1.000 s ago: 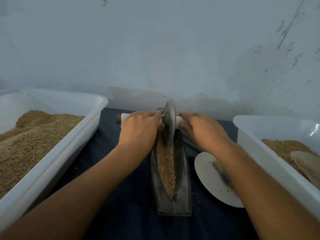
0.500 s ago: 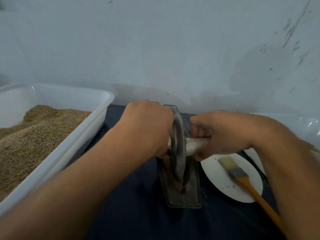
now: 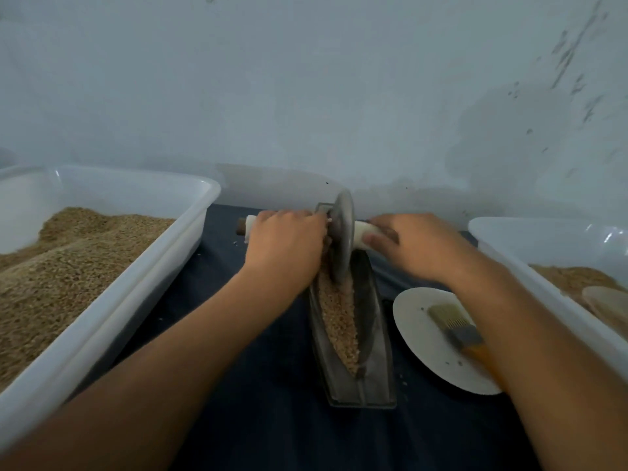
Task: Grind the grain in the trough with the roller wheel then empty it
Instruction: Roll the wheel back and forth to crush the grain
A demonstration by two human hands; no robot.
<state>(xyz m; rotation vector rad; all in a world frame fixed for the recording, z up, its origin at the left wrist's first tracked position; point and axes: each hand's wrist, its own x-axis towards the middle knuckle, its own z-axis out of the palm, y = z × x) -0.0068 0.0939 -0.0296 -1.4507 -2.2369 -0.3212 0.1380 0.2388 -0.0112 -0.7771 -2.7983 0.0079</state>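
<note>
So the roller wheel (image 3: 341, 237) sits at the far end of the trough (image 3: 353, 334) right now, up near the wall (image 3: 306, 79), with the left hand (image 3: 283, 246) wrapped over the white axle handle (image 3: 250, 223) on the left side and the right hand (image 3: 413, 244) laid over the handle on the right, thumb tucked under it, so both hands are holding the axle. The grain (image 3: 339, 317) lies in a strip down the trough's groove from the wheel to the near tip, and from here it looks pretty coarse, so I'd say the grinding is mid-way at best and the emptying hasn't started at all. Room-wise it's kind of tight: the trough sits on the dark cloth (image 3: 238, 385) between the big left tub (image 3: 102, 300), which is heaped with grain, and the right tub (image 3: 543, 266), which has some grain plus a pale scoop-like thing I can't make out. A white plate (image 3: 424, 348) with a pastry brush (image 3: 455, 329) lies just beside the trough on the right, partly under the right forearm, so that's the thing I'd worry about bumping. The wheel's run toward the near end looks open; the far end is close to the wall, not much more travel there.
</note>
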